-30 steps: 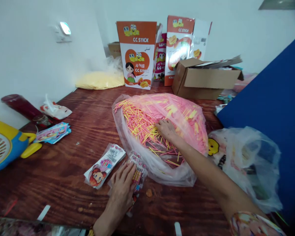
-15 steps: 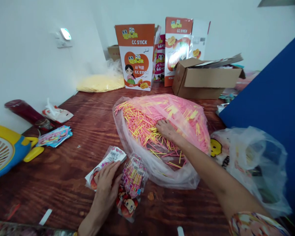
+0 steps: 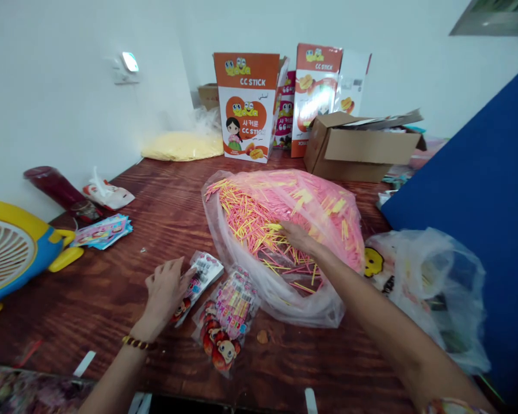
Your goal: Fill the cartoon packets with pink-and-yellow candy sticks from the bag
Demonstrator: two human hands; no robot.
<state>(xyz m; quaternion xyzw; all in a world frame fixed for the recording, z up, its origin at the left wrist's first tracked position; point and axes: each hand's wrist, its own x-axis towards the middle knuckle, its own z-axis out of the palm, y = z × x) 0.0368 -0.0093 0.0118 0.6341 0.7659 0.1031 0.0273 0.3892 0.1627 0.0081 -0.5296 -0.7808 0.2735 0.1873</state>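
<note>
Inside the clear bag (image 3: 304, 313) at mid-table, pink and yellow sticks (image 3: 246, 215) lie under the right hand (image 3: 297, 236) — its fingertips are sunk among them, and whether they grip any is unclear. The left hand (image 3: 166, 287) rests loosely spread on the flat packets (image 3: 207, 267), clasping nothing — a filled packet (image 3: 227, 322) lies just beside.

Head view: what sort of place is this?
Probably a small candy-packing workroom: CC Stick cartons at the back, a big bag of pink and yellow sticks, printed packets on the table.
</note>
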